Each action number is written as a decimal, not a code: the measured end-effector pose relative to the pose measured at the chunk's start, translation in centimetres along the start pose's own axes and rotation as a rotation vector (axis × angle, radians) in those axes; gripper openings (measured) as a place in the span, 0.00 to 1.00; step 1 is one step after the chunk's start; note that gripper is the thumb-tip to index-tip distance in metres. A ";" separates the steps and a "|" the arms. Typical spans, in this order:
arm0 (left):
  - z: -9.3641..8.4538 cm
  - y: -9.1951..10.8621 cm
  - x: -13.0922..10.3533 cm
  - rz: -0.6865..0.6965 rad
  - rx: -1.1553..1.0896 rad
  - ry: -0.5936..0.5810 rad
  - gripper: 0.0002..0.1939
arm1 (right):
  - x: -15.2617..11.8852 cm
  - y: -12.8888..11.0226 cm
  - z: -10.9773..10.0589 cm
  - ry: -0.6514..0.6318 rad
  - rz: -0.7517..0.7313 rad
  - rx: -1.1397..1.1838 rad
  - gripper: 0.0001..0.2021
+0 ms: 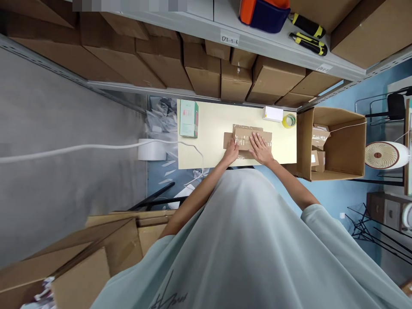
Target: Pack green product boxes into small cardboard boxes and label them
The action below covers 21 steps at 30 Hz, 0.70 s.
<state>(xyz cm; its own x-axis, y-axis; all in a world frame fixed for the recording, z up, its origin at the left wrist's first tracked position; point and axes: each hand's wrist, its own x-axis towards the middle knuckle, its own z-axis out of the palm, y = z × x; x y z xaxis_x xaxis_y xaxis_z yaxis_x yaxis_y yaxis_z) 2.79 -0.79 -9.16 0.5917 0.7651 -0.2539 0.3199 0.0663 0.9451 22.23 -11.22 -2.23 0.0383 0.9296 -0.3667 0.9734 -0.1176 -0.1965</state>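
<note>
A small cardboard box [243, 136] with shiny clear tape across it lies on the pale yellow table [209, 116]. Flaps or further cardboard stick out around its sides. My left hand [231, 152] grips the box's near left corner, thumb on top, its other fingers partly hidden. Flat across the right part of the top rests my right hand [261, 149], fingers stretched out. A roll of yellow tape [289, 121] and a white box [273, 113] are at the table's far right.
A green and white box [189, 118] stands at the table's left. Right of the table is a large open carton [344, 148] with small packages inside. A shelf [199, 17] with boxes overhangs the far side. A white cable [96, 146] crosses from the left.
</note>
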 end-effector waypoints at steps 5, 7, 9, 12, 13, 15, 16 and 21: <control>1.0 -0.4 -0.4 -0.112 -0.033 0.018 0.45 | 0.5 -2.1 0.3 0.014 -0.068 0.014 0.36; 1.0 -0.8 -0.5 -0.127 -0.061 -0.007 0.43 | 1.0 -3.5 0.6 0.002 -0.107 0.028 0.35; 0.6 -1.1 -0.6 -0.148 -0.077 -0.046 0.39 | 1.3 -4.4 0.8 -0.006 -0.127 0.054 0.36; -0.4 -1.3 -0.9 -0.213 -0.022 -0.043 0.40 | 0.8 -4.3 0.5 -0.001 -0.128 0.117 0.36; -0.7 -1.0 -1.1 -0.221 0.019 -0.018 0.43 | 0.3 -3.8 0.4 0.020 -0.092 0.146 0.36; -1.0 0.0 -1.4 -0.156 0.117 0.042 0.47 | -1.0 -2.1 0.2 0.120 0.094 0.213 0.38; -0.9 0.7 -1.6 -0.085 0.164 0.060 0.48 | -1.8 -1.1 0.3 0.192 0.232 0.254 0.39; 2.3 5.0 -1.4 0.224 0.350 -0.100 0.40 | -3.5 3.2 2.1 0.310 0.669 0.510 0.51</control>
<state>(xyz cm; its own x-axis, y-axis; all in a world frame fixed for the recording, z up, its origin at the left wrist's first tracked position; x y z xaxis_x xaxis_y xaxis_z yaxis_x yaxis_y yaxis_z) 5.26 -3.02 -4.56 0.7382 0.6692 -0.0855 0.3970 -0.3284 0.8570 24.74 -15.56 -3.49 0.6929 0.6547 -0.3020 0.5099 -0.7411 -0.4368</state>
